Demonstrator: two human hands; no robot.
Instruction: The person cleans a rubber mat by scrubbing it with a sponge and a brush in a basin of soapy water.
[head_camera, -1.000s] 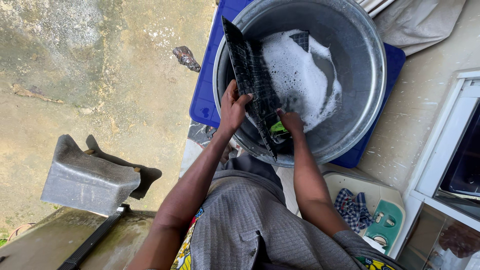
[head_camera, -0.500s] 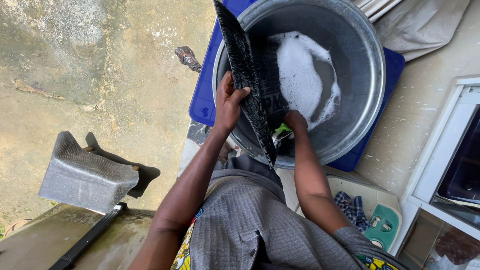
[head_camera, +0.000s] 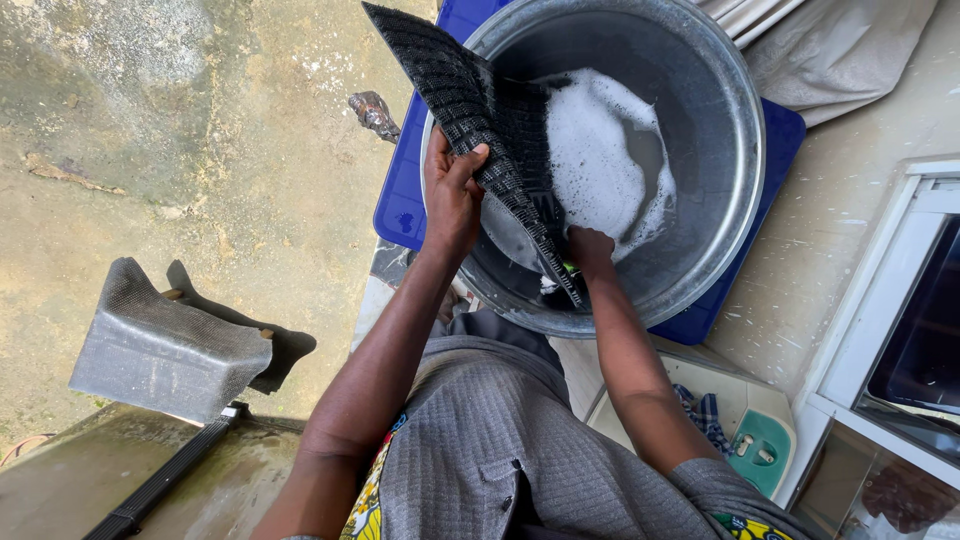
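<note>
Tilted the black ribbed mat (head_camera: 470, 110) further left out of the suds since a second ago, left hand (head_camera: 450, 195) clamped on its edge, right hand (head_camera: 590, 250) scrubbing low inside the metal basin (head_camera: 720, 150), grip unclear.

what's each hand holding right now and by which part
The left hand grips the black ribbed rubber mat by its long edge. The right hand presses a green scrubber, barely visible, against the mat inside the round metal basin.
</note>
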